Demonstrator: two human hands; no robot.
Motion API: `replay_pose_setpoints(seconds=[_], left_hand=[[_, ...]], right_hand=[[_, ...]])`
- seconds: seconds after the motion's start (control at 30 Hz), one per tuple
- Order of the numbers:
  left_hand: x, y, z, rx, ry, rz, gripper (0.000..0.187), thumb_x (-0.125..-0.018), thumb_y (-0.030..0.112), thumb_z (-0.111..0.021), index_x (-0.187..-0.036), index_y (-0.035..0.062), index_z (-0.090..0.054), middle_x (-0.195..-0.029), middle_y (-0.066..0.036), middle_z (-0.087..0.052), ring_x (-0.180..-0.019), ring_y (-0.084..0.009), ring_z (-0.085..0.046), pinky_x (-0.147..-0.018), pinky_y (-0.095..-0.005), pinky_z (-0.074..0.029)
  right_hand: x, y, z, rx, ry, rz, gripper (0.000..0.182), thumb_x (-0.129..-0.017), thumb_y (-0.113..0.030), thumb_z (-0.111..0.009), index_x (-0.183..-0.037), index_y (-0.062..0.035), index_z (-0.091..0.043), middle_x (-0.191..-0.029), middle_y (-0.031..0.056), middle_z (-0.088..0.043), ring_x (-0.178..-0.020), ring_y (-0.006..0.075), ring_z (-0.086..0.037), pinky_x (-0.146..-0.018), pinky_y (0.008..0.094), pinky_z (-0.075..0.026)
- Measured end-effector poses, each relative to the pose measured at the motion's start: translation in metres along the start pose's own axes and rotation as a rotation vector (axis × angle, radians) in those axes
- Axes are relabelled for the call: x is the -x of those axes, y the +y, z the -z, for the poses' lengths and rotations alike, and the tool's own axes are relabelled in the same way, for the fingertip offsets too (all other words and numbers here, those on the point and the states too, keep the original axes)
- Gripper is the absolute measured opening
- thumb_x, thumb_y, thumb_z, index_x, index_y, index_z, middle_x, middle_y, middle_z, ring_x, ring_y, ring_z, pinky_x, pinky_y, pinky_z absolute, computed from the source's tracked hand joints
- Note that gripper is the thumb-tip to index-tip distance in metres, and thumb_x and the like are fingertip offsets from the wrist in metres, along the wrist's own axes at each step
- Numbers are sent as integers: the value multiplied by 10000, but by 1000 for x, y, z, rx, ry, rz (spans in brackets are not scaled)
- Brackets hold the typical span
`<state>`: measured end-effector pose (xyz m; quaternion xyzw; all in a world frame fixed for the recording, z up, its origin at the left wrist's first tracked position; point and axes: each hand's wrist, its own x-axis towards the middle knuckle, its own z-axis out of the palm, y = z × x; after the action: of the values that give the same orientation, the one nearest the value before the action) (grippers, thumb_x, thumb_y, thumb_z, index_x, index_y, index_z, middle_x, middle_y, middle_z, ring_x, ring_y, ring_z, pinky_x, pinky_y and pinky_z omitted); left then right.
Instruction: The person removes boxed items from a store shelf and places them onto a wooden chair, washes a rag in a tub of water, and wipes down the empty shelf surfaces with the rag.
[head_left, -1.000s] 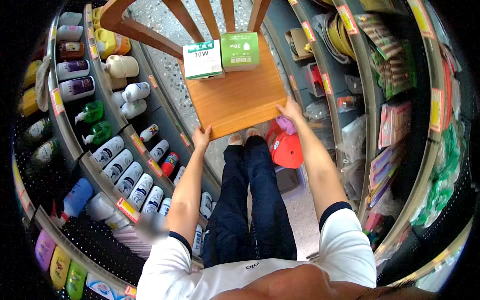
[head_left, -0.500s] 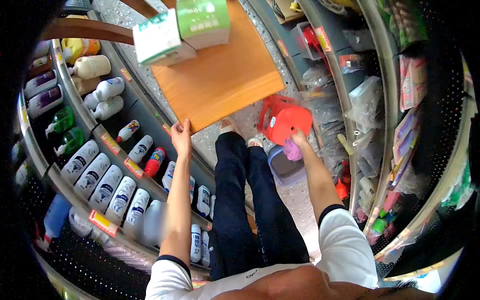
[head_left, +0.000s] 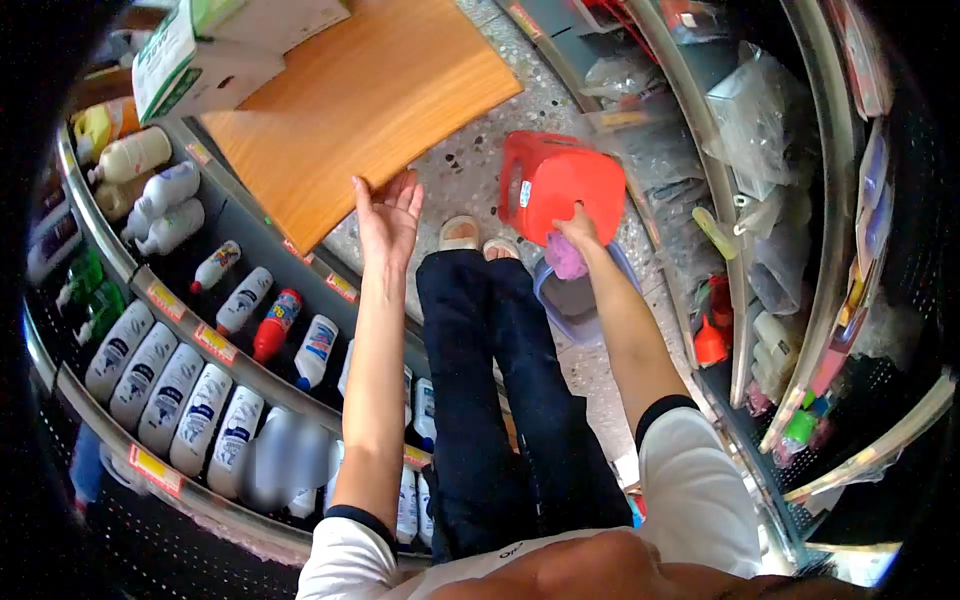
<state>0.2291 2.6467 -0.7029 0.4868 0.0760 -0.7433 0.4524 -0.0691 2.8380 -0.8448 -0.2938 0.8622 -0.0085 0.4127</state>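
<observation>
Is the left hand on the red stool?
No, the left hand is open at the edge of the wooden seat, while the right hand is on the red stool.

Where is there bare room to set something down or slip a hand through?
The wooden seat is bare from the boxes to its edge by the left hand. Floor is open between that seat and the red stool. Bottles and bagged goods crowd the shelves.
</observation>
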Motion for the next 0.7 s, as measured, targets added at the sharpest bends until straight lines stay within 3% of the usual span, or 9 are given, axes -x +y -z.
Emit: replay_pose_setpoints(seconds=[0.07,0.17,0.27,0.43,0.5,0.63,0.7], left_hand=[[1,-1,-12,-48,36,6,674,-896,579,-536,-1281,31,-451,-1202,-135,-538,-1190,-285,-496,-966,-416,-434],[-7,2,-15,-57,14,-1,671,-896,573,-537,-1301,48,-437,-1228,-137,-539,-1201,-292,-495,-992,-429,-413],[-7,2,-24,-8,21,16,646,-905,561,-527,-1297,53,-444,-1257,-140,-525,-1218,-303,-487,-1045,-454,-373],[1,-6,-21,5,66,54,652,-891,581,-534,-1269,55,-464,-1243,-129,-540,-1232,-298,-473,-1055,-459,-357],[3,-16,-7,-57,43,37,730,-855,613,-571,-1293,49,-417,-1311,-154,-467,-1265,-294,-436,-1017,-440,-390],[39,-54,19,-160,92,47,796,-873,578,-575,-1392,43,-298,-1374,-169,-407,-1271,-302,-428,-1078,-438,-345],[54,-82,43,-203,156,85,649,-900,488,-592,-1354,71,-387,-1325,-164,-477,-1216,-284,-486,-1030,-418,-388]], right_hand=[[7,-15,13,-122,-111,-48,515,-766,-270,-717,-1170,-7,-536,-1108,204,-644,-1061,370,-608,-912,426,-483],[7,-35,0,93,-263,-68,490,-799,-300,-689,-1167,-7,-551,-1113,225,-638,-1063,385,-604,-912,445,-483],[18,-52,-20,147,-220,-84,547,-821,-316,-666,-1249,-21,-496,-1108,251,-629,-1050,408,-603,-901,474,-483],[39,-50,-21,78,-254,-10,681,-810,-322,-670,-1334,18,-397,-1066,259,-632,-1012,373,-622,-870,457,-490],[53,-35,-19,91,-134,116,655,-798,-281,-678,-1339,-22,-416,-1037,232,-651,-1000,359,-629,-852,446,-496],[93,9,21,-83,-196,96,536,-769,-235,-678,-1262,-85,-529,-1038,202,-664,-991,360,-635,-863,441,-496],[116,45,38,-94,-197,92,451,-756,-234,-686,-1173,-80,-606,-1032,184,-670,-995,357,-632,-864,433,-496]])
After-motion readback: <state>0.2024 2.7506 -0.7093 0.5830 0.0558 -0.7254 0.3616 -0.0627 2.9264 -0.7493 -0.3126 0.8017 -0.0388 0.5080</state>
